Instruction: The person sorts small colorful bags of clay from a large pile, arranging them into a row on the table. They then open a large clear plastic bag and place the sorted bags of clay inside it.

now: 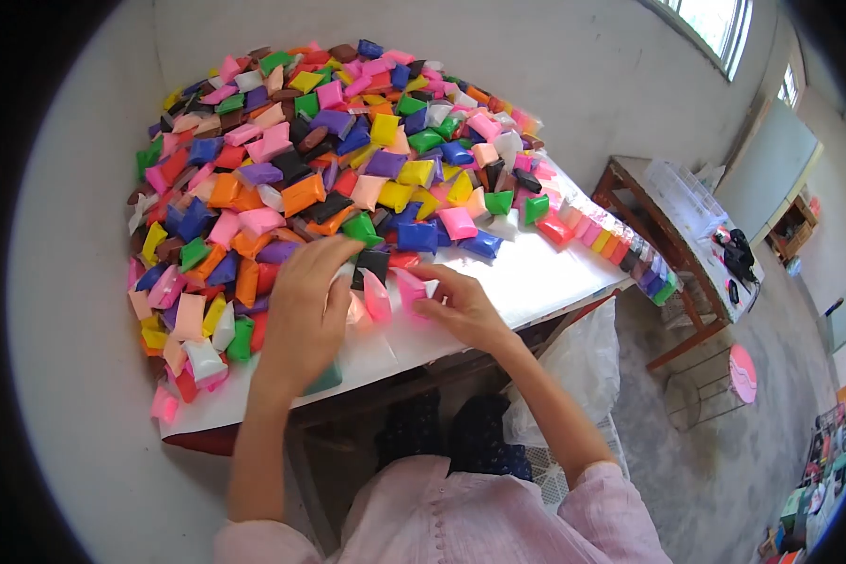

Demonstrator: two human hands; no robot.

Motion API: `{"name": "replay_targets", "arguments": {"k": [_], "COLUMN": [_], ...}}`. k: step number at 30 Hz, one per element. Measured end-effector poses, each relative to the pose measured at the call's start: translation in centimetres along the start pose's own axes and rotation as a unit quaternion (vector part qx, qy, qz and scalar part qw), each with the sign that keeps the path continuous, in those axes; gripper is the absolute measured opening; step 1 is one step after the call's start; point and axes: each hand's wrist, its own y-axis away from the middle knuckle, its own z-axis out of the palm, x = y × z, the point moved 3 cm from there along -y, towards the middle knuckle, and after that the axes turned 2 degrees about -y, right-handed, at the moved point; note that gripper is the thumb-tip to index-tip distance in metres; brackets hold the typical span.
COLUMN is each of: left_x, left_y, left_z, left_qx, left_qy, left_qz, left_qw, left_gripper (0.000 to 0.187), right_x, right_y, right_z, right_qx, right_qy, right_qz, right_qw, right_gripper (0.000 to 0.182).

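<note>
My right hand pinches a pink packet between thumb and fingers, just above the white table's front part. A bit of white shows against its fingers; I cannot make out whether it is a second packet. My left hand is over the near edge of the pile, its fingers bent forward and its thumb apart. Its fingertips are close to a green packet and a black packet. Another pink packet stands between my hands, beside a peach packet. The left palm is hidden.
A large heap of coloured packets covers much of the white tabletop. Packets in a colour-ordered row run along the right end. A clear plastic bag hangs at the front edge. To the right are a second table and a pink-topped stool.
</note>
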Motion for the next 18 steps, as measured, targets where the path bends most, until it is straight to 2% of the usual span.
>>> {"name": "replay_targets", "arguments": {"k": [3,6,9,12,15,18], "left_x": [-3.9,-5.1,-5.7,-6.3,-5.3,-4.9], "left_y": [-0.9,0.0,0.3,0.8,0.8,0.6], "left_z": [3.8,5.3,4.9,5.3,4.4,4.0], "left_qx": [-0.159,-0.214,-0.238,-0.18,-0.167,-0.24], "left_qy": [0.1,0.14,0.225,0.22,0.237,0.214], "left_qz": [0.009,-0.056,-0.141,-0.117,-0.151,-0.205], "left_qw": [0.982,0.965,0.934,0.952,0.945,0.924], "left_gripper": [0.03,0.028,0.03,0.035,0.039,0.045], "right_x": [-0.1,-0.9,-1.3,-1.2,-0.9,-0.9], "right_y": [-0.6,-0.6,-0.5,-0.6,-0.5,-0.5], "right_z": [2.2,2.7,3.0,3.5,3.8,3.8], "right_qx": [0.011,0.025,0.032,0.045,0.06,0.055], "right_qy": [0.005,0.036,0.053,0.043,0.019,0.0], "right_qz": [-0.032,-0.056,-0.071,-0.068,-0.054,-0.014], "right_qw": [0.999,0.997,0.996,0.996,0.997,0.998], "right_gripper": [0.046,0.044,0.043,0.043,0.043,0.044]}}
